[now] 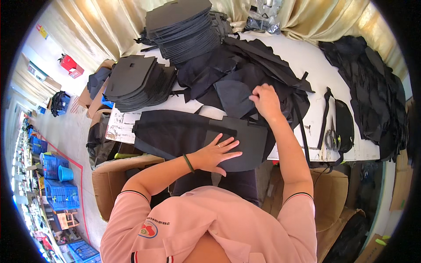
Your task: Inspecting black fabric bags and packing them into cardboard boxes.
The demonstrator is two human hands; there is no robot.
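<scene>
My left hand (pixel 218 153) lies flat, fingers spread, on a dark stiff panel (pixel 245 142) at the near edge of a white table (pixel 307 61). The panel rests on a black fabric piece (pixel 171 131) that hangs over the table's edge. My right hand (pixel 265 100) reaches further in and pinches the edge of a dark grey fabric piece (pixel 234 97) lying on a heap of black fabric (pixel 258 65).
Two stacks of dark stiff panels (pixel 136 81) (pixel 186 28) stand at the back left. Scissors (pixel 332 138) and a black strap (pixel 325 114) lie at the right, beside more black fabric (pixel 372 87). Cardboard boxes (pixel 109 184) sit under the table; blue crates (pixel 61 193) stand left.
</scene>
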